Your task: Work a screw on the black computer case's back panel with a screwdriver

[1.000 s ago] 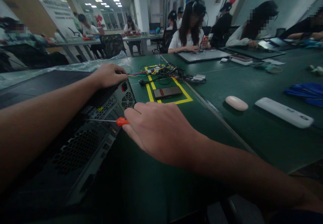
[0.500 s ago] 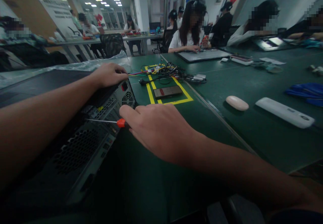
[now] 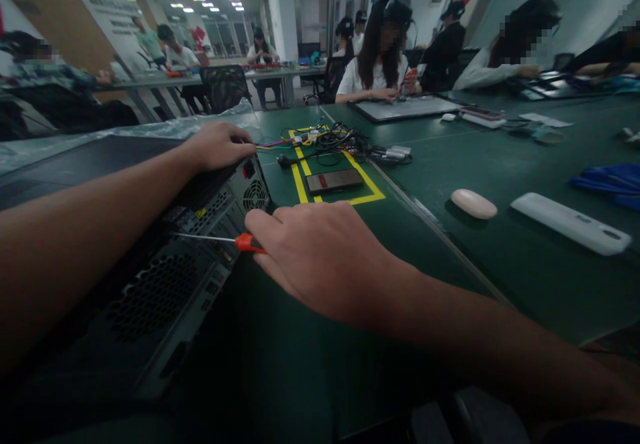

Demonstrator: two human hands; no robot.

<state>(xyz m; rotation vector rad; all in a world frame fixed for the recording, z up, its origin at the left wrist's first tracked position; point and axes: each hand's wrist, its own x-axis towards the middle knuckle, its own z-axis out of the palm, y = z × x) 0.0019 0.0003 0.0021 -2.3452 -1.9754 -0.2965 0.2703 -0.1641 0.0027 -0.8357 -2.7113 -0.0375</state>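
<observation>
A black computer case (image 3: 165, 297) lies at the left, its rear panel with vent grilles and ports facing me. My left hand (image 3: 220, 145) rests on the case's far top corner, its fingers curled over the edge and partly hidden. In my right hand (image 3: 320, 251) is a screwdriver (image 3: 245, 242) with an orange and black handle, held in closed fingers. Its thin metal shaft points left across the rear panel. The tip ends by the dark edge of the case near my left forearm; whether it touches a screw I cannot tell.
Beyond the case lies a tangle of cables (image 3: 345, 139) beside a phone (image 3: 335, 181) within yellow tape (image 3: 373, 197). To the right are a pale mouse-shaped object (image 3: 473, 204), a white bar-shaped device (image 3: 570, 223) and a blue bundle (image 3: 607, 183). Across the green table (image 3: 430, 157) sit other people working.
My right hand has shifted slightly right, and more of the screwdriver's orange handle shows. The left hand stays on the case. The view has moved a little.
</observation>
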